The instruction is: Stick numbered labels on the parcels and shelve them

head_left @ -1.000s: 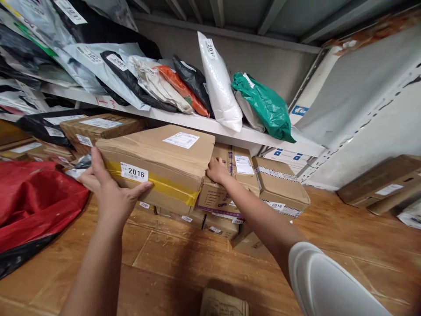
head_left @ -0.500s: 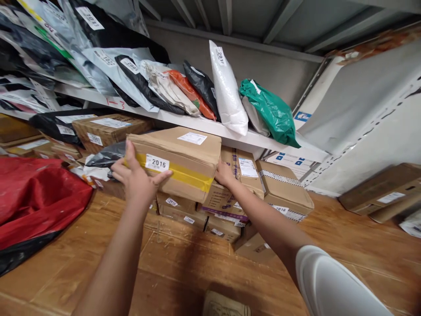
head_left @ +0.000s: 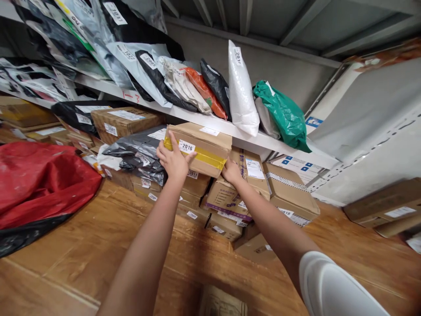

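Observation:
A cardboard box (head_left: 204, 163) with yellow tape and a label reading 2016 is between my two hands, under the edge of the white shelf. My left hand (head_left: 176, 160) grips its left front side, thumb along the front face and fingers over the left edge. At the box's right end, my right hand (head_left: 232, 171) holds on with fingers curled, partly hidden. Directly left of the box lies a dark grey plastic parcel (head_left: 136, 153). Below and right stands a printed carton with purple markings (head_left: 226, 197).
Above, the white shelf (head_left: 210, 117) bears several bagged parcels, among them a green bag (head_left: 283, 114) and a white pouch (head_left: 242, 96). Stacked cartons, one marked 2018 (head_left: 289, 188), fill the floor level. A red sack (head_left: 42, 180) lies left; another carton (head_left: 384, 206) lies far right.
The box has moved away from me, back under the shelf, with both hands on it. The grey plastic parcel and a 2011 label show more now. The view has shifted left.

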`<action>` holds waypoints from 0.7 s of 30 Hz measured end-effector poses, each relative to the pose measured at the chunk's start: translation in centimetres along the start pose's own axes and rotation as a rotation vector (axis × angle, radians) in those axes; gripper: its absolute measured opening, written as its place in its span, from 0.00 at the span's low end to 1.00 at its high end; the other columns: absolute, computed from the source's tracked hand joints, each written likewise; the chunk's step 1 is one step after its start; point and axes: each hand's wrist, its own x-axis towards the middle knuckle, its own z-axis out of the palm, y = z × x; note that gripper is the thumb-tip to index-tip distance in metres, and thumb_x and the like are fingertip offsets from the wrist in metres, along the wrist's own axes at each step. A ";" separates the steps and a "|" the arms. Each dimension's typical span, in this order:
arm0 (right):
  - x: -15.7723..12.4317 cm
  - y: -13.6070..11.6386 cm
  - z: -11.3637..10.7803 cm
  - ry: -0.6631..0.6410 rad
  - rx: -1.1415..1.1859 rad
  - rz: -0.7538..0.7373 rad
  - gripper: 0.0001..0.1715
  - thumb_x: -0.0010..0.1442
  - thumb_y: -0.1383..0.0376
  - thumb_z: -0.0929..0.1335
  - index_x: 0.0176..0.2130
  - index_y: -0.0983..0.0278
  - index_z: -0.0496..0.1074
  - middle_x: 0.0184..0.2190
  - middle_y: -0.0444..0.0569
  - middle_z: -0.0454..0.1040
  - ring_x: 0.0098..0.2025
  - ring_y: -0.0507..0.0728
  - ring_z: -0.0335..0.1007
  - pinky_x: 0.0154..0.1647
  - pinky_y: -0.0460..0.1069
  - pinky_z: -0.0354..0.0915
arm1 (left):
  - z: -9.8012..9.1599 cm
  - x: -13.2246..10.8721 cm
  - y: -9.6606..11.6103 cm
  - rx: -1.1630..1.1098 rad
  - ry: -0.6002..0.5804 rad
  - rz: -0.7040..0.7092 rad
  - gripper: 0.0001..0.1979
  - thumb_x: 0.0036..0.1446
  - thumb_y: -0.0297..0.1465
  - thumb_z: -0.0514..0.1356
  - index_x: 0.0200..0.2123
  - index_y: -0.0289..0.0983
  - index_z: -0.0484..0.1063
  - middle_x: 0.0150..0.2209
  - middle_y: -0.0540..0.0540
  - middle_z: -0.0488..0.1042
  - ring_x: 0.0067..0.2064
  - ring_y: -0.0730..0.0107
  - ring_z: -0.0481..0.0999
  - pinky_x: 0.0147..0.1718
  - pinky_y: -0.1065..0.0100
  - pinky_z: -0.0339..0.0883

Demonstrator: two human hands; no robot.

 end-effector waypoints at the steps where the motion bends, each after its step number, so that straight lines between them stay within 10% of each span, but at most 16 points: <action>1: 0.0 0.0 0.0 -0.002 0.002 0.002 0.25 0.62 0.64 0.57 0.57 0.69 0.62 0.47 0.59 0.73 0.50 0.66 0.65 0.51 0.55 0.63 | 0.1 0.0 0.2 0.034 -0.014 -0.009 0.50 0.52 0.54 0.58 0.69 0.39 0.38 0.64 0.27 0.44 0.63 0.37 0.48 0.55 0.39 0.55; 8: -0.3 -0.4 -0.6 -0.010 0.049 0.044 0.27 0.63 0.63 0.57 0.59 0.68 0.60 0.46 0.60 0.73 0.51 0.66 0.67 0.51 0.57 0.63 | 0.5 -2.4 -1.6 0.129 -0.012 0.013 0.48 0.54 0.57 0.53 0.69 0.38 0.42 0.68 0.25 0.37 0.67 0.35 0.43 0.58 0.38 0.48; 13: -1.7 -1.4 -1.7 0.333 0.173 -0.092 0.37 0.62 0.67 0.56 0.67 0.68 0.43 0.64 0.58 0.56 0.61 0.62 0.57 0.61 0.57 0.58 | -0.2 -9.0 -4.0 0.064 -0.067 0.135 0.43 0.57 0.51 0.55 0.67 0.30 0.48 0.67 0.23 0.39 0.66 0.35 0.43 0.61 0.40 0.43; 18: -3.0 -1.4 -4.0 0.101 0.161 -0.159 0.43 0.59 0.66 0.60 0.69 0.64 0.40 0.61 0.57 0.61 0.58 0.67 0.61 0.57 0.64 0.61 | -0.3 -16.2 -6.7 0.007 -0.340 0.341 0.34 0.59 0.44 0.55 0.64 0.33 0.56 0.65 0.29 0.46 0.66 0.40 0.46 0.63 0.42 0.40; 21: -5.9 -1.6 -5.0 0.083 0.148 -0.179 0.45 0.60 0.62 0.62 0.69 0.65 0.39 0.62 0.59 0.59 0.61 0.72 0.55 0.58 0.70 0.57 | -0.1 -21.4 -8.4 -0.024 -0.732 0.257 0.33 0.61 0.42 0.52 0.65 0.33 0.53 0.67 0.30 0.43 0.67 0.42 0.43 0.63 0.43 0.38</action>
